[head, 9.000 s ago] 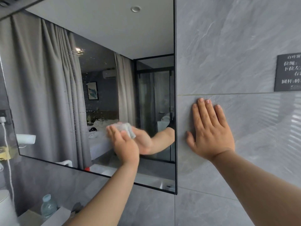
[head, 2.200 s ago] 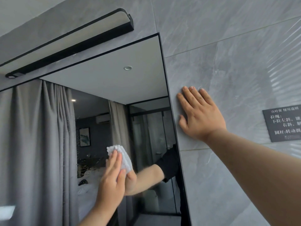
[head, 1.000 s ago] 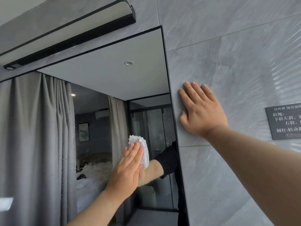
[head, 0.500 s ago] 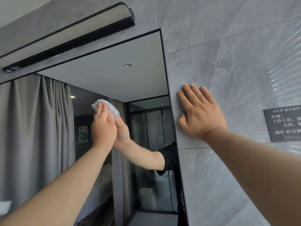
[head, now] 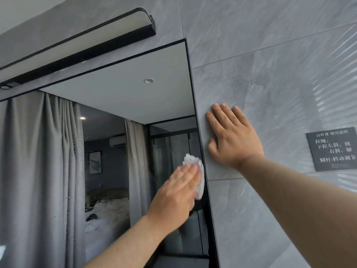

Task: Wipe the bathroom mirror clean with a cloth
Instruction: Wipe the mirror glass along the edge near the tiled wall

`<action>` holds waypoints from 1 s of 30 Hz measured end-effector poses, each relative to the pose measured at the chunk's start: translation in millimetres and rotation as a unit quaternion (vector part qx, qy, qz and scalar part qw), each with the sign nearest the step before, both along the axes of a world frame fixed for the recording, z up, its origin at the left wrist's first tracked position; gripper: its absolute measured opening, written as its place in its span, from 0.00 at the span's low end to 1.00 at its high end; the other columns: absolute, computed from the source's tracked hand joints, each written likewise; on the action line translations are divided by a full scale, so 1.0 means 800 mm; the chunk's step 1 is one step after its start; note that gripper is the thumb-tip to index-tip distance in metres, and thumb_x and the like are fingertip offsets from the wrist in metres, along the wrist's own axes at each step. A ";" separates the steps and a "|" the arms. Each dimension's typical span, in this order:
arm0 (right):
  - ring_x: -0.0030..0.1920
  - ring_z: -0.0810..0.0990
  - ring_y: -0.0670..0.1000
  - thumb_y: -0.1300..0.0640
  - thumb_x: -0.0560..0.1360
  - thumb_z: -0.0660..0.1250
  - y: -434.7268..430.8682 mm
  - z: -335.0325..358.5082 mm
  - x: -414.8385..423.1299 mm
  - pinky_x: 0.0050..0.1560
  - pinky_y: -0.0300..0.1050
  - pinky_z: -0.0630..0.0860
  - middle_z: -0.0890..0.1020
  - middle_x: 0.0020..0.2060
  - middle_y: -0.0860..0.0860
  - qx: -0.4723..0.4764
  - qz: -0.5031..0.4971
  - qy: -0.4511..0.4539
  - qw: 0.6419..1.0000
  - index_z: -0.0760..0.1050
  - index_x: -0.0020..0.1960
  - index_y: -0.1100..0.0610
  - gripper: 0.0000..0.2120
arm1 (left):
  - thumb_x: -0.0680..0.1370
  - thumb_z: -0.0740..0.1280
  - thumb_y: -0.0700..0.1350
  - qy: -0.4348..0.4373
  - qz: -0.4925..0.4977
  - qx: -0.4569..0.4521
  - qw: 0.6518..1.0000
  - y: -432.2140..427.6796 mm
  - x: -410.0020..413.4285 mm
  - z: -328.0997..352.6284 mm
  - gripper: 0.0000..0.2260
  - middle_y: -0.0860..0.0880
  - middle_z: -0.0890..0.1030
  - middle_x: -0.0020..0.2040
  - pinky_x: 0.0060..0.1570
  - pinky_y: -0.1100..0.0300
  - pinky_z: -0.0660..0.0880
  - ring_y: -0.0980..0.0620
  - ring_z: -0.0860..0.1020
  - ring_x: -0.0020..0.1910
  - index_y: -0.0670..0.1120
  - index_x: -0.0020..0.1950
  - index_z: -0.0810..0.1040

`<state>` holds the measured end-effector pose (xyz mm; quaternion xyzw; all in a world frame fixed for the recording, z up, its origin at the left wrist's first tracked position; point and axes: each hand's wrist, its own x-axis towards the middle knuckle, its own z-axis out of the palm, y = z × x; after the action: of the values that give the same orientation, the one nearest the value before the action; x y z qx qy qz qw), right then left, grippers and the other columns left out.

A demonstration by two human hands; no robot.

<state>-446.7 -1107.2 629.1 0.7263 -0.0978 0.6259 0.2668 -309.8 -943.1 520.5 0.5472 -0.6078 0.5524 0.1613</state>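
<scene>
Grey tiled wall is framing one black-edged mirror, where one white cloth is lying against the glass right at its right edge. One left hand is pressing the cloth flat, fingers straight and together, its grip not curling round the cloth. One right hand is resting open-palmed on the tile just beside the mirror. One light bar is sitting above, and one dark sign is hanging further right.

Cloth mostly hidden under left hand, which looks motion-blurred. Mirror cut off left and bottom. Wall sign clipped at right edge.
</scene>
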 end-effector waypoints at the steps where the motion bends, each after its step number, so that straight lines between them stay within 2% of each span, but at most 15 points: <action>1: 0.75 0.66 0.60 0.49 0.72 0.56 0.000 0.000 0.000 0.76 0.60 0.57 0.68 0.74 0.60 0.000 0.002 0.000 1.000 0.69 0.74 0.61 0.33 | 0.77 0.65 0.37 0.018 -0.005 -0.016 1.000 -0.005 -0.006 0.021 0.25 0.44 0.65 0.76 0.75 0.51 0.60 0.49 0.61 0.77 0.40 0.75 0.66; 5: 0.75 0.66 0.60 0.49 0.72 0.57 -0.001 -0.001 0.001 0.76 0.60 0.57 0.68 0.74 0.60 -0.002 0.008 -0.002 1.000 0.69 0.73 0.61 0.32 | 0.79 0.58 0.39 0.070 -0.019 -0.082 0.994 -0.028 -0.023 0.123 0.23 0.44 0.64 0.77 0.78 0.56 0.51 0.50 0.59 0.77 0.39 0.75 0.66; 12: 0.74 0.68 0.60 0.50 0.72 0.55 -0.001 -0.003 0.000 0.76 0.59 0.58 0.70 0.73 0.60 -0.002 0.003 -0.008 1.000 0.71 0.72 0.61 0.31 | 0.81 0.61 0.39 0.171 -0.011 -0.133 0.976 -0.036 -0.044 0.298 0.23 0.47 0.60 0.79 0.77 0.59 0.49 0.50 0.55 0.79 0.44 0.77 0.64; 16: 0.73 0.70 0.60 0.50 0.71 0.56 -0.002 -0.002 0.000 0.75 0.59 0.59 0.72 0.72 0.60 -0.012 0.009 -0.020 1.000 0.73 0.71 0.62 0.31 | 0.82 0.60 0.40 0.197 0.006 -0.135 0.971 -0.037 -0.055 0.357 0.24 0.49 0.58 0.80 0.77 0.58 0.49 0.51 0.53 0.79 0.46 0.78 0.63; 18: 0.73 0.70 0.60 0.50 0.71 0.57 -0.002 -0.002 0.001 0.75 0.59 0.60 0.72 0.72 0.60 -0.010 0.009 -0.017 1.000 0.73 0.71 0.61 0.31 | 0.82 0.58 0.39 0.198 0.010 -0.147 0.969 -0.040 -0.061 0.372 0.24 0.48 0.56 0.80 0.75 0.65 0.48 0.49 0.52 0.80 0.44 0.79 0.61; 20: 0.73 0.69 0.60 0.50 0.71 0.57 -0.001 -0.001 0.000 0.74 0.60 0.61 0.72 0.72 0.60 -0.009 0.007 -0.013 1.000 0.73 0.71 0.61 0.31 | 0.83 0.56 0.37 0.207 0.016 -0.154 0.966 -0.044 -0.068 0.385 0.23 0.46 0.53 0.81 0.65 0.81 0.45 0.49 0.51 0.80 0.41 0.79 0.58; 21: 0.73 0.69 0.60 0.50 0.71 0.57 -0.002 -0.001 0.000 0.74 0.60 0.61 0.71 0.72 0.60 -0.009 0.004 -0.012 1.000 0.73 0.71 0.61 0.31 | 0.83 0.55 0.37 0.205 0.024 -0.154 0.966 -0.045 -0.070 0.393 0.23 0.45 0.54 0.81 0.64 0.81 0.47 0.48 0.52 0.79 0.40 0.79 0.57; 23: 0.73 0.69 0.60 0.50 0.70 0.57 -0.001 -0.001 0.000 0.75 0.59 0.60 0.71 0.72 0.59 -0.009 0.002 -0.010 1.000 0.72 0.71 0.61 0.32 | 0.82 0.55 0.36 0.186 0.054 -0.151 0.969 -0.040 -0.076 0.406 0.22 0.44 0.60 0.78 0.67 0.66 0.56 0.46 0.59 0.77 0.39 0.77 0.61; 25: 0.73 0.69 0.60 0.50 0.70 0.57 -0.001 -0.001 -0.001 0.75 0.59 0.60 0.71 0.72 0.59 -0.006 0.006 -0.012 1.000 0.72 0.71 0.61 0.31 | 0.81 0.55 0.36 0.162 0.076 -0.141 0.974 -0.036 -0.075 0.415 0.19 0.42 0.64 0.75 0.64 0.57 0.61 0.43 0.64 0.72 0.38 0.73 0.65; 27: 0.73 0.69 0.60 0.51 0.71 0.57 -0.001 -0.001 -0.001 0.75 0.59 0.59 0.71 0.72 0.59 -0.006 0.009 -0.011 1.000 0.73 0.71 0.61 0.31 | 0.82 0.55 0.38 0.159 0.086 -0.136 0.974 -0.033 -0.071 0.415 0.20 0.44 0.62 0.77 0.68 0.57 0.59 0.44 0.61 0.75 0.40 0.75 0.64; 30: 0.73 0.69 0.60 0.50 0.71 0.57 -0.001 -0.002 -0.002 0.75 0.58 0.59 0.71 0.72 0.59 -0.006 0.007 -0.010 1.000 0.73 0.71 0.61 0.31 | 0.84 0.54 0.39 0.170 0.086 -0.136 0.972 -0.031 -0.061 0.413 0.23 0.48 0.53 0.81 0.76 0.56 0.52 0.47 0.52 0.79 0.44 0.80 0.57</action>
<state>-448.2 -1107.6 627.8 0.7188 -0.0923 0.6357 0.2659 -358.9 -967.8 851.2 0.6567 -0.4410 0.5403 0.2870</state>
